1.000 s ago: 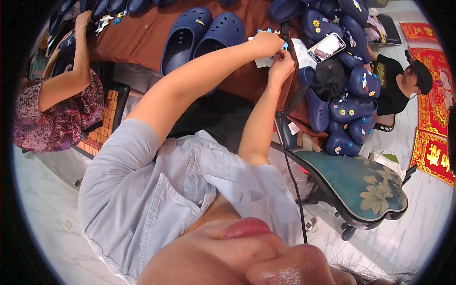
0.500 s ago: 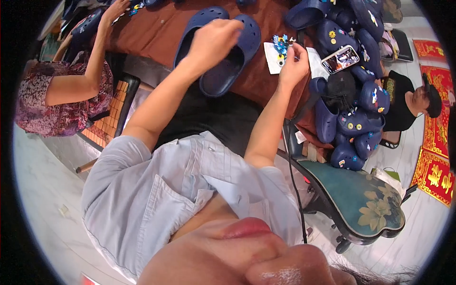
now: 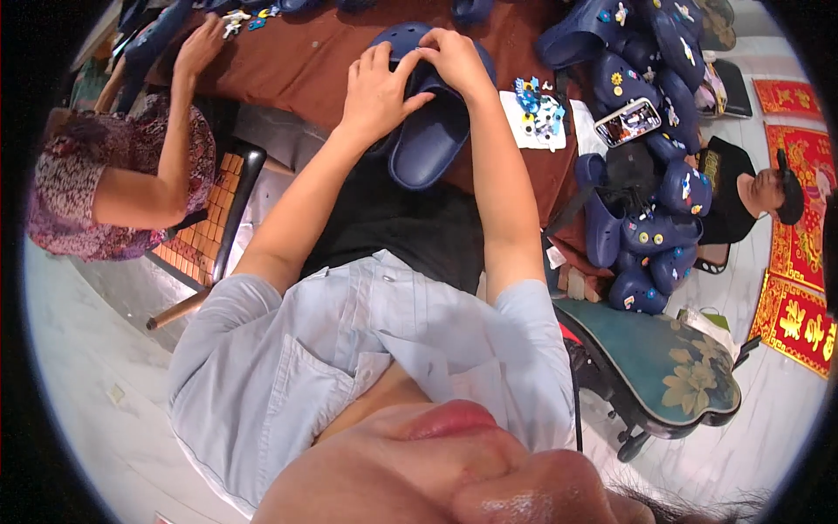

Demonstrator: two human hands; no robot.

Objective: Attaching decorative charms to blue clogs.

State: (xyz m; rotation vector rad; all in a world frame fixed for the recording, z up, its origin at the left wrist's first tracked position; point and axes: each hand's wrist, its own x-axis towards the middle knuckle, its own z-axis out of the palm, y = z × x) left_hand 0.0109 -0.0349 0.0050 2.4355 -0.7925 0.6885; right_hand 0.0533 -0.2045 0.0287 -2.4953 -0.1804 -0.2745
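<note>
A pair of navy clogs with holed uppers [image 3: 434, 144] lies before me at the table's near edge, toes away from me. My left hand [image 3: 375, 94] lies over the left clog, fingers spread and thumb out, its index fingertip near the right clog's upper. My right hand [image 3: 452, 63] is over the right clog's upper, thumb and finger pinched together. Whatever they pinch is too small and hidden to name. Right of the clogs, small colourful shoe charms [image 3: 531, 100] lie on a white sheet [image 3: 548, 140].
Decorated navy clogs [image 3: 618, 79] are heaped at the right, with a lit phone [image 3: 627, 122] propped among them. A brown cloth [image 3: 301, 65] covers the table. At the left another person [image 3: 131, 192] handles a clog and charms. A green chair [image 3: 646, 358] stands lower right.
My right hand has moved left from the charms to the right clog, beside my left hand. My left hand has come down a little, its fingers now spread. The clogs have shifted slightly right.
</note>
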